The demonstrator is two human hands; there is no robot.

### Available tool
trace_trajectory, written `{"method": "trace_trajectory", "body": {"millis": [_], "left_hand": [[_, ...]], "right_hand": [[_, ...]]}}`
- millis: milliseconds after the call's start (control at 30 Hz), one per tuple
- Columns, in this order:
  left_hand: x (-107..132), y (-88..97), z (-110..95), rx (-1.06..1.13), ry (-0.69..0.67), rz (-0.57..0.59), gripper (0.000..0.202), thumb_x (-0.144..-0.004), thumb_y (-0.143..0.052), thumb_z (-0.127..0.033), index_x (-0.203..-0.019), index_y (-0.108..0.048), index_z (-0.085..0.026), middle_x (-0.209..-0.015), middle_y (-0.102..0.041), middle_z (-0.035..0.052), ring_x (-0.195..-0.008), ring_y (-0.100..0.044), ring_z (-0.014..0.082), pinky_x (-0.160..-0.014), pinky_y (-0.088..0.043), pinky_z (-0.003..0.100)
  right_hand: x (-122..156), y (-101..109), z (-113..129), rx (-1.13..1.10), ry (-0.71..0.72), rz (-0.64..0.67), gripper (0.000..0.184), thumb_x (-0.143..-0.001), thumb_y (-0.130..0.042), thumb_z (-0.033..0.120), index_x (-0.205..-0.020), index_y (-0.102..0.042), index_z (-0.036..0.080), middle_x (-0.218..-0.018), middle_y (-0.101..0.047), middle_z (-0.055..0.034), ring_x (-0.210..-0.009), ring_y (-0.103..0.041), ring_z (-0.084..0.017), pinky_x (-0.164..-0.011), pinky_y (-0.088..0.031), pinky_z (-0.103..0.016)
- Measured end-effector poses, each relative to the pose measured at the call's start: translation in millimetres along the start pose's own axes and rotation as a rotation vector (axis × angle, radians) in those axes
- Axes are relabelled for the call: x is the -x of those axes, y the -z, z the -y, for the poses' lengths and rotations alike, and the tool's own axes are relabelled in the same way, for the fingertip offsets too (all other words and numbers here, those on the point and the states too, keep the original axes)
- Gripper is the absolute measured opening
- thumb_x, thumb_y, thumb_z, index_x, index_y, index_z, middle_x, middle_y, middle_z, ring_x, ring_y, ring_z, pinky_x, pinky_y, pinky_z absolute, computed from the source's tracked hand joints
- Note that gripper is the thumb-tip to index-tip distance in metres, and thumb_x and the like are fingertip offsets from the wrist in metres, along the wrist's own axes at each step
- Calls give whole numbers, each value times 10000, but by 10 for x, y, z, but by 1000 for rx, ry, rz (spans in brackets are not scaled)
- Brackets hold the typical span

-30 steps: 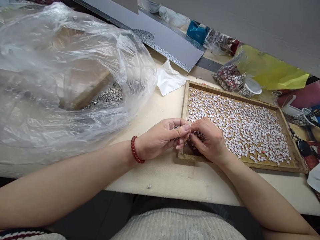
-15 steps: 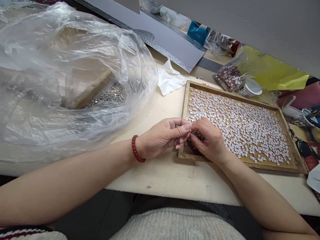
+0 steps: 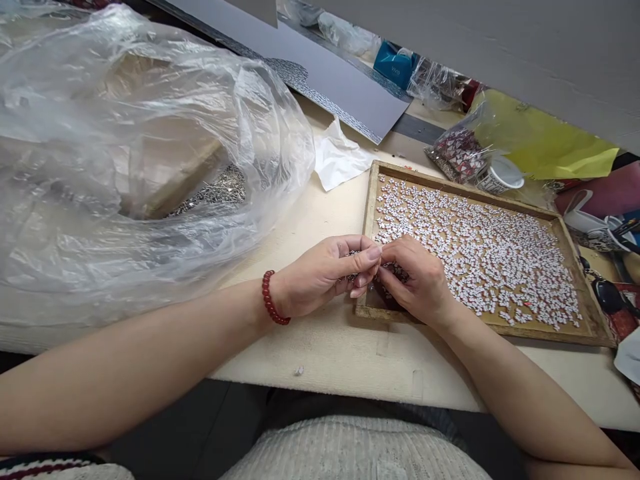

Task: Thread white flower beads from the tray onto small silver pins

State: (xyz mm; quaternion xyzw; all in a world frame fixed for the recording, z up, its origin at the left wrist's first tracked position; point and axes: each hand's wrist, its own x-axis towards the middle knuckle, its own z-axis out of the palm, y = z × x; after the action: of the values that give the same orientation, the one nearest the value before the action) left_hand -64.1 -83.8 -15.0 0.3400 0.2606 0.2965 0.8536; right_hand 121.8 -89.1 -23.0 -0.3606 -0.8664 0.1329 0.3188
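Note:
My left hand (image 3: 333,273), with a red bead bracelet (image 3: 273,299) at its wrist, is curled closed. Small silvery metal pieces (image 3: 353,260) show between its fingers. My right hand (image 3: 417,277) is closed in a pinch, its fingertips meeting those of the left over the near left corner of a wooden tray (image 3: 369,220). Whatever lies between the fingertips is too small to make out. Many small white pieces with reddish edges (image 3: 470,247) are spread over the tray's floor. Under the right hand, more small dark or metallic pieces are partly hidden.
A large clear plastic bag (image 3: 270,133) on the left covers a wooden box and a heap of small metal parts (image 3: 220,190). A white tissue (image 3: 343,157) lies behind the tray. Beyond stand a bag of red and white pieces (image 3: 460,153), a paper cup (image 3: 500,175) and yellow paper (image 3: 555,143).
Almost nothing differs. Both hands keep the same pinched pose at the tray's corner, and the view has shifted very slightly.

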Motion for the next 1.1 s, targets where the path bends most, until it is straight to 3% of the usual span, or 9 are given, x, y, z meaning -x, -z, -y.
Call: {"method": "trace_trajectory", "body": {"millis": [1100], "left_hand": [[10, -18, -10, -12, 2, -8, 213, -845, -574, -300, -736, -506, -130, -605, -436, -31, -551, -406, 38, -492, -359, 143]], "right_hand": [[-3, 10, 21, -32, -9, 22, 99, -869, -518, 116, -869, -571, 198, -815, -661, -60, -789, -602, -188, -721, -507, -343]]}}
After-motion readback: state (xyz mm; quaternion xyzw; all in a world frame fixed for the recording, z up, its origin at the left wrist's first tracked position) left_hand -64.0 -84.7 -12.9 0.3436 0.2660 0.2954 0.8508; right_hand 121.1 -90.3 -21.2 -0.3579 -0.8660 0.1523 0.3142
